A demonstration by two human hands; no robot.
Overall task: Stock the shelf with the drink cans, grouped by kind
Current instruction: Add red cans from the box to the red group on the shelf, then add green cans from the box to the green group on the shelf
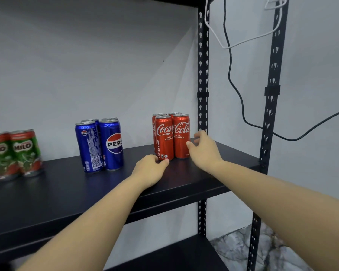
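Our left hand (152,169) and right hand (202,148), both loosely open and holding nothing, flank the upright Coca-Cola cans (171,135) near the shelf's (67,192) right edge.

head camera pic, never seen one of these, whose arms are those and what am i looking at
There is no machine: the camera sits on a person's head and looks forward and down, so the two bare arms are the wearer's own. They reach onto a black shelf stocked by kind: Milo cans far left, Pepsi cans in the middle, Coca-Cola cans on the right. The left hand rests on the shelf, fingertips at the base of the front Coca-Cola can. The right hand is open beside that group, fingers at its right side. Neither hand holds a can. Cables hang from the frame on the right.
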